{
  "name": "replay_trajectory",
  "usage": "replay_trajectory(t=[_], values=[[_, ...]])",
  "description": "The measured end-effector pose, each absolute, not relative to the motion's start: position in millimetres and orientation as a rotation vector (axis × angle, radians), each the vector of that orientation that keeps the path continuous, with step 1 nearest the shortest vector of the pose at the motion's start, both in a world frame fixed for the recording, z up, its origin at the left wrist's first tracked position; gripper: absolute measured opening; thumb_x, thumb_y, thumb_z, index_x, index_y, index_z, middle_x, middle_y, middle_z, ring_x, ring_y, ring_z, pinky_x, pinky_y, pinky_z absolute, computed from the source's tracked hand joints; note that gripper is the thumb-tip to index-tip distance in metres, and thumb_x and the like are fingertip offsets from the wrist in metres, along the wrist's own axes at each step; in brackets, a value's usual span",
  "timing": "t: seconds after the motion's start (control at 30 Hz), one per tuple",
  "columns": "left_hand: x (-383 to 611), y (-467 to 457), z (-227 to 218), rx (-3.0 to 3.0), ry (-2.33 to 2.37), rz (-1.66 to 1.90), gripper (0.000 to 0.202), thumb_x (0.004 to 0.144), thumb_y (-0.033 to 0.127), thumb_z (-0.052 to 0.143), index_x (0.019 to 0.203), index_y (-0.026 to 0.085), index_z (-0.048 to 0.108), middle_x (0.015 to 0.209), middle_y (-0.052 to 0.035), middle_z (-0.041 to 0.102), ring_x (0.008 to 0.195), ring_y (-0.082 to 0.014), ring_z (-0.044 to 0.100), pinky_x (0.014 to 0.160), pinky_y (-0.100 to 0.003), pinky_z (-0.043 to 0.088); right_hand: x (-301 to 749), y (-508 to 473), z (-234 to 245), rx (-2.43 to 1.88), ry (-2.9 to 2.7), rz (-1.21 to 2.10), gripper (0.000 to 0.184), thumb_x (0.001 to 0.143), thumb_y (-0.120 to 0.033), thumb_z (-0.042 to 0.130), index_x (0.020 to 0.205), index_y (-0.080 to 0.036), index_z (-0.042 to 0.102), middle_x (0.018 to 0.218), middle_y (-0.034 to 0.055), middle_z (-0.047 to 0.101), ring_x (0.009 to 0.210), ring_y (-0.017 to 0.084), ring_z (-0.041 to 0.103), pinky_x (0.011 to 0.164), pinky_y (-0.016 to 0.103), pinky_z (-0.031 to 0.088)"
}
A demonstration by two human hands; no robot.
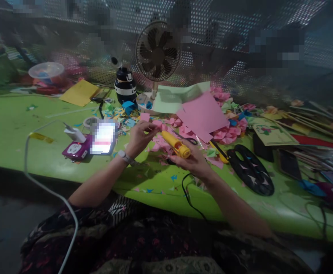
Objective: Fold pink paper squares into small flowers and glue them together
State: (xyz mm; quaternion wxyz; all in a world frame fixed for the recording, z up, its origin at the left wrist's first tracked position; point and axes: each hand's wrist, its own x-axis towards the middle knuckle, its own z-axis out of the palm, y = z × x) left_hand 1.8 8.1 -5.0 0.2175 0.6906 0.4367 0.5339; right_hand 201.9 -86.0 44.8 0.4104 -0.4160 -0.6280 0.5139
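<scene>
My right hand (193,158) grips a yellow glue gun (174,144), its front end pointing up and left. Close to that tip, the fingers of my left hand (141,135) pinch a small pink paper piece (156,125). Whether the tip touches the paper I cannot tell. Beneath both hands lie pink paper scraps (162,146). Just beyond the glue gun are dark-handled scissors (190,140) and a large pink sheet (203,114). A black cord (187,192) hangs over the table edge below my right hand.
Left of my hands are a lit phone (103,137), a purple power bank (75,150) and a white cable (26,152). A fan (158,51) and a dark jug (125,87) stand behind. To the right lie a yellow cutter (220,151), a black oval piece (250,169) and another phone (289,164).
</scene>
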Motion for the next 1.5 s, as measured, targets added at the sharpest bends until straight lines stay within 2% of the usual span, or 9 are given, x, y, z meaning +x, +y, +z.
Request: replay_trajectory(t=[0.13, 0.3, 0.47, 0.6, 0.8, 1.07, 1.3, 1.5], values=[[3, 2, -2, 1.865, 1.185, 1.477, 0.007, 0.086, 0.027, 0.072, 0.084, 0.021, 0.075, 0.083, -0.0033, 0.065, 0.064, -0.0092, 0.061, 0.061, -0.022, 0.055, 203, -87, 41, -1.066, -1.504, 1.300, 0.036, 0.071, -0.035, 0.080, 0.096, -0.022, 0.058, 0.088, 0.0001, 0.057, 0.071, 0.012, 0.056, 0.059, 0.026, 0.051], [6, -2, 0, 1.762, 1.064, 1.429, 0.016, 0.086, 0.035, 0.074, 0.086, 0.019, 0.075, 0.086, -0.0057, 0.067, 0.065, -0.0114, 0.067, 0.054, -0.023, 0.056, 206, -83, 37, -1.128, -1.458, 1.260, 0.034, 0.072, -0.038, 0.080, 0.090, -0.020, 0.058, 0.074, -0.0025, 0.053, 0.062, 0.011, 0.050, 0.048, 0.022, 0.039], [8, -3, 4, 1.564, 0.991, 1.262, 0.025, 0.086, 0.044, 0.073, 0.090, 0.019, 0.072, 0.085, -0.0066, 0.074, 0.073, -0.0147, 0.073, 0.059, -0.024, 0.062, 209, -82, 33, -1.142, -1.426, 1.255, 0.032, 0.073, -0.041, 0.080, 0.088, -0.021, 0.061, 0.063, -0.0055, 0.050, 0.051, 0.008, 0.043, 0.042, 0.022, 0.033], [8, -4, 7, 1.496, 0.985, 1.202, 0.031, 0.085, 0.048, 0.072, 0.092, 0.018, 0.069, 0.090, -0.0080, 0.077, 0.074, -0.0164, 0.075, 0.055, -0.023, 0.061, 210, -82, 31, -1.158, -1.375, 1.296, 0.033, 0.075, -0.043, 0.080, 0.095, -0.021, 0.064, 0.060, -0.0064, 0.050, 0.047, 0.007, 0.039, 0.040, 0.021, 0.032], [9, -4, 5, 1.468, 0.952, 1.184, 0.029, 0.088, 0.047, 0.069, 0.092, 0.020, 0.063, 0.094, -0.0080, 0.077, 0.079, -0.0173, 0.077, 0.061, -0.025, 0.063, 210, -83, 30, -1.159, -1.349, 1.281, 0.032, 0.074, -0.044, 0.081, 0.095, -0.023, 0.068, 0.062, -0.0045, 0.053, 0.047, 0.008, 0.039, 0.040, 0.023, 0.034], [9, -1, 3, 1.461, 0.877, 1.165, 0.025, 0.091, 0.044, 0.067, 0.092, 0.019, 0.060, 0.092, -0.0074, 0.076, 0.088, -0.0170, 0.077, 0.071, -0.027, 0.064, 210, -81, 25, -1.125, -1.320, 1.288, 0.038, 0.073, -0.053, 0.082, 0.085, -0.022, 0.063, 0.056, -0.0063, 0.050, 0.042, 0.006, 0.037, 0.036, 0.021, 0.030], [8, -4, 5, 1.436, 0.816, 1.184, 0.033, 0.086, 0.048, 0.071, 0.093, 0.018, 0.060, 0.094, -0.0078, 0.076, 0.091, -0.0187, 0.076, 0.070, -0.027, 0.064, 210, -83, 24, -1.147, -1.338, 1.282, 0.044, 0.073, -0.060, 0.080, 0.075, -0.021, 0.059, 0.048, -0.0072, 0.048, 0.038, 0.005, 0.038, 0.035, 0.020, 0.031], [10, -4, 3, 1.421, 0.784, 1.206, 0.036, 0.084, 0.050, 0.073, 0.091, 0.017, 0.060, 0.089, -0.0059, 0.076, 0.082, -0.0152, 0.074, 0.072, -0.027, 0.063, 208, -83, 25, -1.168, -1.315, 1.236, 0.048, 0.070, -0.062, 0.081, 0.072, -0.020, 0.058, 0.046, -0.0074, 0.048, 0.037, 0.005, 0.039, 0.035, 0.020, 0.031]])
